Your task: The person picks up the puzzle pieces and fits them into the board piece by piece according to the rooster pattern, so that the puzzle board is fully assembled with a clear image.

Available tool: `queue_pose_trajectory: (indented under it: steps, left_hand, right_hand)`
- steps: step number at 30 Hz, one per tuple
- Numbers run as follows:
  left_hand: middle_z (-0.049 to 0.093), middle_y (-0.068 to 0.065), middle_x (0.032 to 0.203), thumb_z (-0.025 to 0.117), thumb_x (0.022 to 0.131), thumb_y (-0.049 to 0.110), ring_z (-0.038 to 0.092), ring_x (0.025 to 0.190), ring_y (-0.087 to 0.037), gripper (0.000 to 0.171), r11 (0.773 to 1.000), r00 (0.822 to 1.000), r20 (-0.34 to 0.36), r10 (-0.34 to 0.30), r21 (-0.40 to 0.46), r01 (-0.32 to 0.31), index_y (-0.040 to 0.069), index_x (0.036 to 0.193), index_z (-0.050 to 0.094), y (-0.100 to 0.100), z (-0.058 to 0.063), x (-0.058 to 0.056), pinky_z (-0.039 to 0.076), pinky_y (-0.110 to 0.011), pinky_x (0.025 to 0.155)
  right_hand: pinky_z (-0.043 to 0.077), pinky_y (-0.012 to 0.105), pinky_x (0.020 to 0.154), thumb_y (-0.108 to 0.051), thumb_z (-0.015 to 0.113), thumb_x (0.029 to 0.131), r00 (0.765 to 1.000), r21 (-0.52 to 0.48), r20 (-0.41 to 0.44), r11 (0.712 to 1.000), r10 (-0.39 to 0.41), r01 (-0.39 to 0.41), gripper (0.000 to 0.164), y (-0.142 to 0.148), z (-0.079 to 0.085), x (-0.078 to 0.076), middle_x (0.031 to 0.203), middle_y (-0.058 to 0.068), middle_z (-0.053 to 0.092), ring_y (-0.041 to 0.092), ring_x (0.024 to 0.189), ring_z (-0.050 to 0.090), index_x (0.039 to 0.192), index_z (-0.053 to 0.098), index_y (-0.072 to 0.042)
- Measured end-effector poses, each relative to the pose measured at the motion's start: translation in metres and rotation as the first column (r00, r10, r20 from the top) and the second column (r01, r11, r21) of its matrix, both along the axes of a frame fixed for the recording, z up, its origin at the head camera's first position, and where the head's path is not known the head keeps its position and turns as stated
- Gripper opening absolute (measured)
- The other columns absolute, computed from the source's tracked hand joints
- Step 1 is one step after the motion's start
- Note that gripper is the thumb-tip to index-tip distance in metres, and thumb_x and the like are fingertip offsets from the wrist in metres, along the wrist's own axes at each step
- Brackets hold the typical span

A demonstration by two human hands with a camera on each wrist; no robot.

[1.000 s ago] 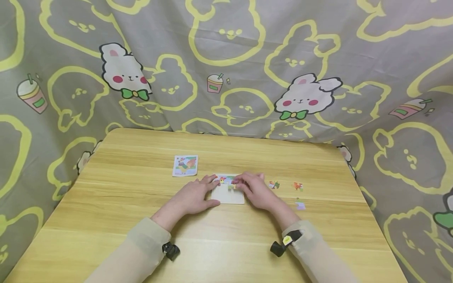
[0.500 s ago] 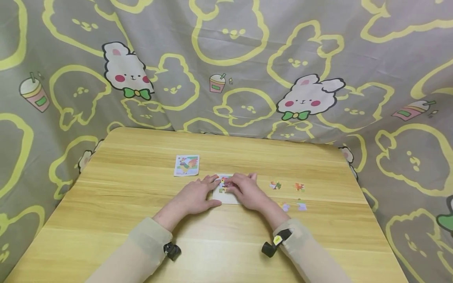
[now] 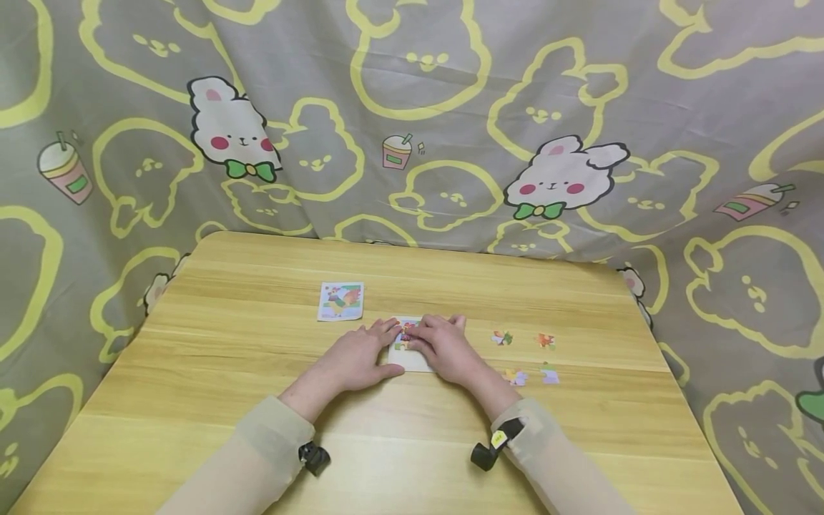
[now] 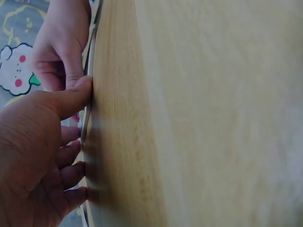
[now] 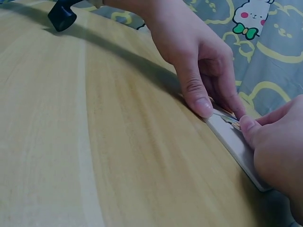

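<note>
A white puzzle board [image 3: 412,363] lies flat on the table between both hands, with colourful pieces along its upper part. My left hand [image 3: 354,357] rests along the board's left side, thumb at the near corner and fingertips at the upper left. With thumb and forefinger, my right hand [image 3: 447,347] pinches a small green and yellow puzzle piece [image 3: 402,346] low over the board's left half. In the right wrist view, the right thumb meets the pieces beside the left forefinger, above the board's bare near strip [image 5: 236,146]. The right hand hides the board's right part.
Several loose pieces lie to the right, among them a green and orange one [image 3: 502,337] and a purple one [image 3: 549,375]. A square rooster picture card [image 3: 340,300] lies behind the left hand. A patterned curtain [image 3: 444,179] hangs at the table's far edge.
My right hand has moved left across the board with the puzzle piece, down against the filled part. A loose orange and purple piece shows from behind the right forearm. The left hand stays put.
</note>
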State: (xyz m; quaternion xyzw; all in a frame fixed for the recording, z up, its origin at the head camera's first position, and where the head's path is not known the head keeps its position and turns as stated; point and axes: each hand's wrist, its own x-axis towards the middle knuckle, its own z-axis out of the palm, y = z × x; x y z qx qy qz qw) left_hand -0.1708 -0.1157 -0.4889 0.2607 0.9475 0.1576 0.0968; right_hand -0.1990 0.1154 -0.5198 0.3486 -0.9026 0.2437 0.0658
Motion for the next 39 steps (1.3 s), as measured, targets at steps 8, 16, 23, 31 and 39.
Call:
queue_pose_trajectory:
  steps: [8,16,23,31,39]
  left_hand:
    - [0.038,-0.009,0.168,0.069,0.099,0.058,0.039,0.15,-0.04,0.084,1.0,1.0,-0.005,-0.004,-0.001,0.004,0.006,0.161,0.046,-0.0005,-0.0008,0.0,0.038,-0.058,0.118]
    - [0.035,-0.01,0.169,0.064,0.102,0.059,0.036,0.152,-0.039,0.082,0.997,0.997,-0.028,-0.07,-0.033,0.069,0.008,0.162,0.043,-0.0049,0.0016,0.0019,0.037,-0.058,0.119]
    - [0.036,-0.012,0.168,0.064,0.103,0.055,0.035,0.152,-0.04,0.078,0.994,0.993,-0.041,-0.108,-0.008,0.108,0.006,0.161,0.045,-0.0074,0.0009,0.0026,0.035,-0.059,0.119]
    - [0.034,-0.012,0.168,0.065,0.103,0.054,0.033,0.153,-0.041,0.078,0.995,0.995,-0.01,-0.097,0.006,0.097,0.006,0.16,0.045,-0.0081,-0.0013,0.0004,0.034,-0.061,0.119]
    - [0.034,-0.007,0.169,0.066,0.101,0.057,0.035,0.152,-0.039,0.08,0.997,0.997,0.002,-0.073,-0.029,0.073,0.01,0.162,0.044,-0.0058,0.0008,-0.0015,0.037,-0.059,0.119]
  right_hand:
    - [0.028,0.049,0.088,-0.031,0.072,0.103,1.0,0.01,-0.018,1.0,0.016,-0.016,0.035,0.0007,-0.0011,0.0011,0.1,-0.007,0.061,0.012,0.091,0.06,0.132,0.076,-0.011]
    - [0.028,0.049,0.089,-0.034,0.071,0.104,0.999,0.055,-0.033,0.998,0.027,-0.025,0.041,-0.0009,0.0018,0.0033,0.1,-0.007,0.058,0.011,0.087,0.056,0.136,0.073,-0.009]
    - [0.029,0.047,0.087,-0.037,0.071,0.103,0.998,0.074,-0.058,0.997,0.025,-0.02,0.039,-0.0006,0.0024,0.0044,0.098,-0.008,0.056,0.01,0.083,0.054,0.133,0.076,-0.012]
    - [0.029,0.048,0.085,-0.038,0.076,0.099,0.995,0.035,-0.091,0.999,0.031,-0.028,0.038,-0.0015,0.0006,0.0018,0.096,-0.007,0.057,0.01,0.08,0.052,0.126,0.079,-0.011]
    - [0.029,0.05,0.089,-0.037,0.074,0.1,1.0,0.034,-0.014,0.999,0.005,-0.004,0.038,-0.0036,0.004,0.003,0.096,-0.006,0.056,0.01,0.079,0.052,0.124,0.08,-0.008]
